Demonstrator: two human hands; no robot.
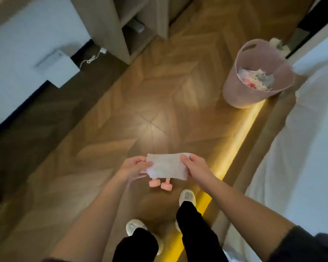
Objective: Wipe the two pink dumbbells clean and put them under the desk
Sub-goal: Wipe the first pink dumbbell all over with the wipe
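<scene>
Both hands pinching a white wipe (167, 164) stretched flat, left hand (135, 166) on 1 end, right hand (194, 164) on the other. The 2 pink dumbbells (160, 184) sit on the wood floor (159, 103) right below it, by the slippers (187, 197).

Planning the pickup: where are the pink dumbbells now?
Head view, lower centre: the dumbbells lie on the floor, partly hidden behind the wipe that the left hand and right hand hold, beside the right slipper.

Probably a home bedroom: a white-sheeted bed (301, 148) lines the right side of a herringbone wood floor (159, 91), with a pink wastebasket (233, 91) and wooden shelving (121, 40) nearby.
</scene>
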